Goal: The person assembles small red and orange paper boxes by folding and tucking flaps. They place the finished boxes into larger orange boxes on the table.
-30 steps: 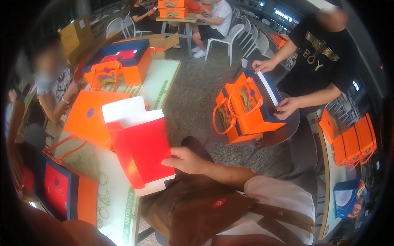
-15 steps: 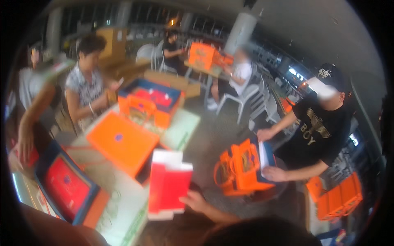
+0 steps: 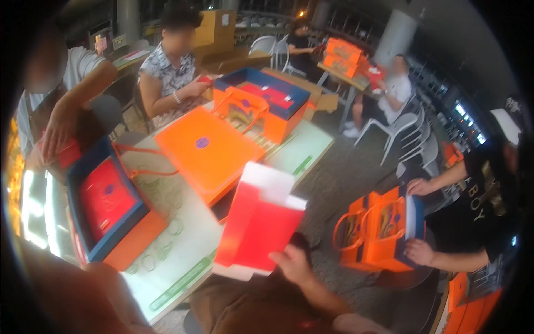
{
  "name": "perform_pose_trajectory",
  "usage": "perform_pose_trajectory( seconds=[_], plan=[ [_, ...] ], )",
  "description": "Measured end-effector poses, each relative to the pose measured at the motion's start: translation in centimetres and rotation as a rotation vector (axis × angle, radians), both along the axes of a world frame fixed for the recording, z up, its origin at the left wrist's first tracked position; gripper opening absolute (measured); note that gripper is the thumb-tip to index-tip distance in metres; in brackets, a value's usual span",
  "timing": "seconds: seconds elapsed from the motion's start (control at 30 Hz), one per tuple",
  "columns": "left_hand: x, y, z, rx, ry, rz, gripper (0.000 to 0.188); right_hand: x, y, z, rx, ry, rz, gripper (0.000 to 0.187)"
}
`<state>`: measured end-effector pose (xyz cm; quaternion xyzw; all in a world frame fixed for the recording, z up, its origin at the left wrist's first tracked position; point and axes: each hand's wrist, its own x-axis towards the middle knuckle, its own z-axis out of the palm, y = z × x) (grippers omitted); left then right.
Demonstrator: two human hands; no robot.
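The right hand (image 3: 292, 264) pinches the near right edge of a flat red carton (image 3: 261, 228), thumb on its front. The carton lies left of that hand, above the worktop's (image 3: 197, 239) edge, long axis running near-left to far-right. The left hand is out of view; its state I cannot tell.

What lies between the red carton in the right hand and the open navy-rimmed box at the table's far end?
In the head view, an orange panel with a purple oval lies between the red carton and the far box.
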<state>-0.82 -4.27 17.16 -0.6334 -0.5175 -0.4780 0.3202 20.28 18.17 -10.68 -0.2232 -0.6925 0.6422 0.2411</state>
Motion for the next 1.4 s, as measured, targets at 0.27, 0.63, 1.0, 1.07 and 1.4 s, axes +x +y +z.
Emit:
perform_pose_trajectory(
  seconds=[0.27,0.63,1.0,1.07,1.4],
  plan=[
    [1.0,0.7,-0.2,-0.041,0.05,0.012,0.054,-1.9,-1.0,1.2,-0.018,-0.012,0.056,0.026],
    [0.6,5.1,0.5,0.053,-0.044,-0.048,0.058,-1.3,0.1,1.9,0.044,0.065,-0.029,0.024],
    [-1.3,9.4,-16.1,-0.569,-0.829,-0.176,0.088,-4.0,0.6,5.6,0.243,0.24,-0.093,0.024],
    [-1.4,9.8,-15.8,-0.583,-0.764,-0.134,0.099,-4.7,0.4,6.4,0.271,0.29,-0.112,0.021],
    [-2.8,9.4,-15.5,-0.604,-0.606,-0.069,0.107,-8.1,0.2,4.3,0.297,0.37,-0.083,0.048]
  ],
)
